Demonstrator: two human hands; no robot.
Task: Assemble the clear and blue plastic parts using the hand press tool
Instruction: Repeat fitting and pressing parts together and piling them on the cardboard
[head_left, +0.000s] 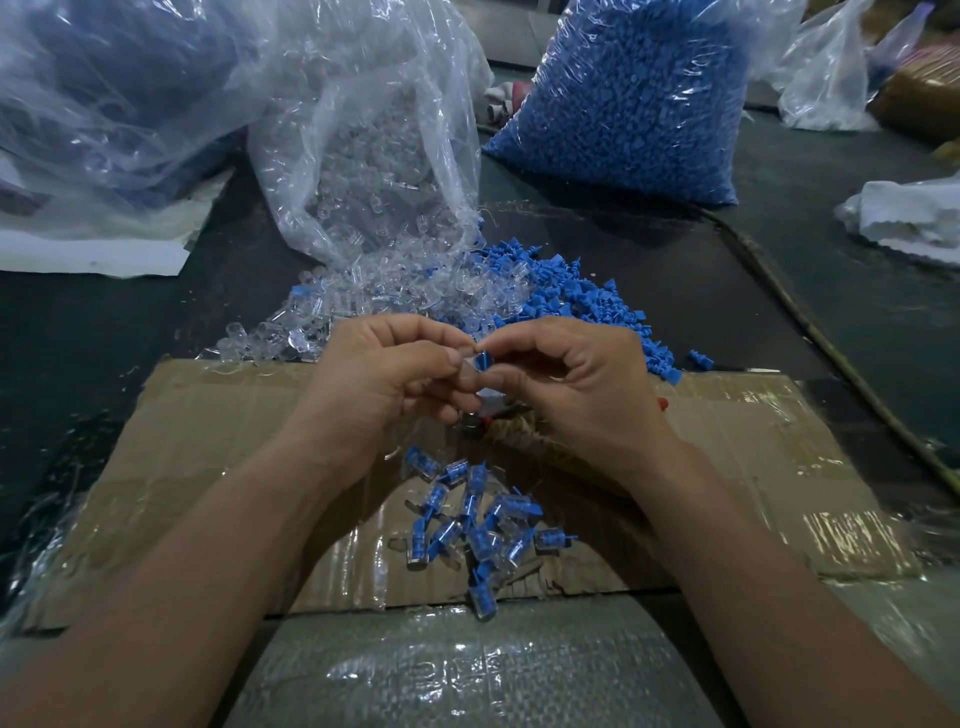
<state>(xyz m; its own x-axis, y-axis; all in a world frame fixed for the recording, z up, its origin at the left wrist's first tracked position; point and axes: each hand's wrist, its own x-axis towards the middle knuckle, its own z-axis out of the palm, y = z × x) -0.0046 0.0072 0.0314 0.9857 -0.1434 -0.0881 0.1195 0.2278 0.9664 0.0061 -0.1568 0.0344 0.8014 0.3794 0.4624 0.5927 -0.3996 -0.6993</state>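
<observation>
My left hand (387, 376) pinches a small clear plastic part (471, 370) between thumb and fingers. My right hand (576, 384) pinches a blue plastic part (484, 358), and the two parts meet between my fingertips above the cardboard sheet (218, 447). Just under my hands a metal tool with a red piece (485, 418) shows in part, mostly hidden by my fingers. Several joined clear-and-blue pieces (478, 525) lie in a heap on the cardboard between my forearms. Loose clear parts (332, 312) and loose blue parts (582, 301) are piled behind my hands.
A torn plastic bag of clear parts (363, 135) spills at the back centre. A full bag of blue parts (634, 98) stands at the back right. Crumpled plastic (104, 88) fills the back left. A thin stick (831, 353) runs along the right. A woven sack (467, 670) lies nearest me.
</observation>
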